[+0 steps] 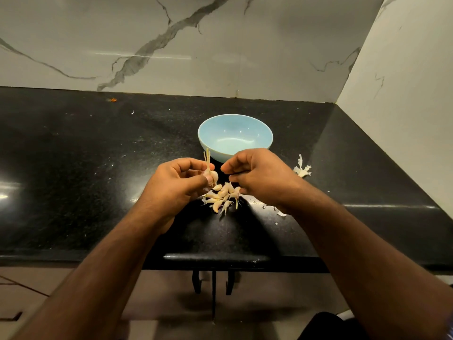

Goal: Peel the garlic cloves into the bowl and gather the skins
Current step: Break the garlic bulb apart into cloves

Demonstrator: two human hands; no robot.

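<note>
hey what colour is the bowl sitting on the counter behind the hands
The round glossy bowl is pale blue, inside and out, seen best in the head view.
</note>
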